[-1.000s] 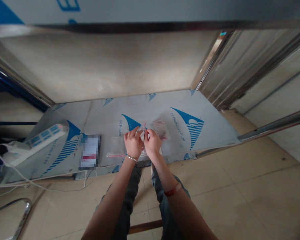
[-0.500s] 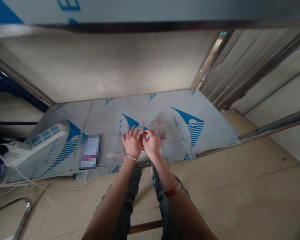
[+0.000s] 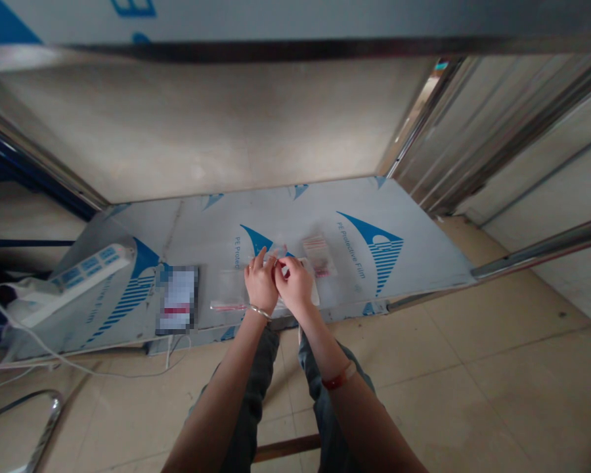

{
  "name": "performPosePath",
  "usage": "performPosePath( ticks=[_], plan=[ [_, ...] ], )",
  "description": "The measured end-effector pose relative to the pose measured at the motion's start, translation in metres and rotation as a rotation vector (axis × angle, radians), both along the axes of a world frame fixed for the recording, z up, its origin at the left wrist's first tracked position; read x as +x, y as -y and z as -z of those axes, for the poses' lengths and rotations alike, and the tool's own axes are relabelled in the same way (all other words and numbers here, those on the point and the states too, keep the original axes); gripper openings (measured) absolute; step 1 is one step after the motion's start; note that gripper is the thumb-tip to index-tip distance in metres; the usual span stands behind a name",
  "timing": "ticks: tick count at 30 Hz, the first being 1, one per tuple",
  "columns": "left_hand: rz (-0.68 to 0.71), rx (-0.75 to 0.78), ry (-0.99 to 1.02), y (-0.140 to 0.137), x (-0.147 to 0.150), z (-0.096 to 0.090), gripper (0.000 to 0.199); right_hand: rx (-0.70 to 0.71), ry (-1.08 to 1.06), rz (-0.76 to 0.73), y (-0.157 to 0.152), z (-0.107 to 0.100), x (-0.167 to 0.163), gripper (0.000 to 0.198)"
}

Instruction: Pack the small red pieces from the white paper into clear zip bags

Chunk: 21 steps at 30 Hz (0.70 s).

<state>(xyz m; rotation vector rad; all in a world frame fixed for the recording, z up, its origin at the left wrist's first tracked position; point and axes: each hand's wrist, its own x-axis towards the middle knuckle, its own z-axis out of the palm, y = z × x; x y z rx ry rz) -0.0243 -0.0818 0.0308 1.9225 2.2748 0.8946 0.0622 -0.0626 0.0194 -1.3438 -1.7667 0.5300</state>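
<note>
My left hand (image 3: 260,284) and my right hand (image 3: 295,285) meet over the front middle of a low metal shelf (image 3: 384,197) covered in blue-printed protective film. Together they pinch a small clear plastic zip bag (image 3: 313,289) with a red strip; most of it is hidden behind my fingers. A bracelet sits on my left wrist, a red band on my right forearm. Another small zip bag (image 3: 317,253) with red print lies just behind my right hand. A flat clear bag (image 3: 229,292) lies left of my left hand.
A blurred card or phone (image 3: 178,299) lies on the shelf to the left. A white power strip (image 3: 73,276) with a cable rests at the far left. Metal rails (image 3: 536,249) run along the right. Tiled floor (image 3: 473,381) lies below, my knees between.
My right hand has shifted slightly left and closer to my left hand. The red-edged bag tip that stuck up between my fingers half a second ago is now lowered and hidden.
</note>
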Motion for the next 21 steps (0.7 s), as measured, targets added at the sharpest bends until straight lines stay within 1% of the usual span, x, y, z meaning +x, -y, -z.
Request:
performPosePath(
  ticks=[2, 6, 8, 10, 13, 15, 18, 21],
  plan=[
    [-0.001, 0.002, -0.012, 0.000, 0.000, 0.000, 0.037, -0.070, -0.124, 0.010, 0.001, 0.000, -0.002, 0.022],
    [-0.003, 0.029, -0.012, -0.002, 0.002, 0.003, 0.039, -0.276, -0.485, 0.046, 0.000, -0.001, -0.008, 0.047],
    [0.015, 0.061, -0.010, -0.003, 0.003, 0.006, 0.038, -0.385, -0.639, 0.056, -0.002, -0.003, -0.011, 0.055],
    [0.033, 0.097, -0.008, -0.004, 0.004, 0.008, 0.038, -0.506, -0.787, 0.048, -0.004, -0.004, -0.013, 0.054],
    [0.037, 0.117, -0.006, -0.005, 0.004, 0.011, 0.039, -0.636, -0.996, -0.043, -0.008, -0.005, -0.015, 0.045],
    [0.039, 0.105, -0.006, -0.005, 0.004, 0.011, 0.040, -0.667, -1.077, -0.085, -0.010, -0.005, -0.015, 0.042],
    [0.058, 0.091, -0.004, -0.005, 0.004, 0.010, 0.039, -0.678, -1.125, -0.065, -0.011, -0.006, -0.014, 0.042],
    [0.086, 0.090, 0.008, -0.005, 0.004, 0.008, 0.039, -0.720, -1.191, -0.070, -0.012, -0.006, -0.012, 0.036]
  ],
)
